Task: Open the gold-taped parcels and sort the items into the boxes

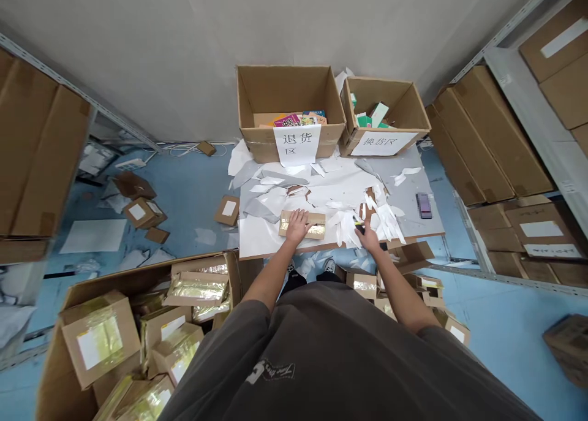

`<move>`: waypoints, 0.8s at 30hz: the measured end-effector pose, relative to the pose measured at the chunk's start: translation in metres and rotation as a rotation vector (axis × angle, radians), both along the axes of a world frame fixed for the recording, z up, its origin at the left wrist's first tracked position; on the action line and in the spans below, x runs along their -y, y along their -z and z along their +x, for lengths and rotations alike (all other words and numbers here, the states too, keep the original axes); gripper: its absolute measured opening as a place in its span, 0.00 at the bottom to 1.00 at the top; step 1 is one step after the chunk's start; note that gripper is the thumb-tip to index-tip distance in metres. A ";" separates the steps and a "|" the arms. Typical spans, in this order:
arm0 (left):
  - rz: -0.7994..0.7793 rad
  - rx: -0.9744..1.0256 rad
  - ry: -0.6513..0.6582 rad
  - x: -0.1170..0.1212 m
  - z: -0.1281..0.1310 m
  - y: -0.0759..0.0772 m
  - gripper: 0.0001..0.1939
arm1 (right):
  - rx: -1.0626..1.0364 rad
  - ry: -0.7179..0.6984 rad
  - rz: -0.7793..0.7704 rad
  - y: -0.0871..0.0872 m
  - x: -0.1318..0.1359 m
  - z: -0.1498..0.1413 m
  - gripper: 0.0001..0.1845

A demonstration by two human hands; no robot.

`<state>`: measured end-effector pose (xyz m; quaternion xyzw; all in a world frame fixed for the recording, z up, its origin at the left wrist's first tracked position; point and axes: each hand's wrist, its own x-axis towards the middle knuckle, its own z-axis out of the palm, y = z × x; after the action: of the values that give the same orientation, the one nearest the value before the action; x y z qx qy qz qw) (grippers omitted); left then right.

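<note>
While the left hand (297, 227) lies over the left-middle of the small taped carton (316, 225), near the front edge of the bench (408, 191), the carton's long axis runs left to right, roughly towards the right hand (365, 233). Whether the left fingers grip or merely press, I cannot tell; the right hand, apart beyond the carton's right end, holds a yellow-and-black tool (359, 225), with white paper scraps (340, 223) between.

Looks down and forward from head height, above and behind the left hand (297, 226) and right hand (367, 237). Sits well apart from both, showing each small. Takes in the dark shirt (316, 341) nearer than the hands, the table (416, 226) around and beneath them, the wall (294, 19) beyond, and shelves (535, 116) well to either side.
</note>
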<state>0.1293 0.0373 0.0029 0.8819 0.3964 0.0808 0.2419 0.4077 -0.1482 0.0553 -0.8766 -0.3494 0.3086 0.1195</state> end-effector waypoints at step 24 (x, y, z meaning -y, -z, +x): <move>0.012 -0.228 -0.141 0.032 -0.059 -0.046 0.30 | -0.232 0.193 0.252 0.062 -0.142 -0.099 0.38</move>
<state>0.0701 0.0053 0.0487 0.8567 0.4820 -0.0008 0.1840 0.3086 -0.0066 -0.0071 -0.8428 -0.2832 0.3485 0.2967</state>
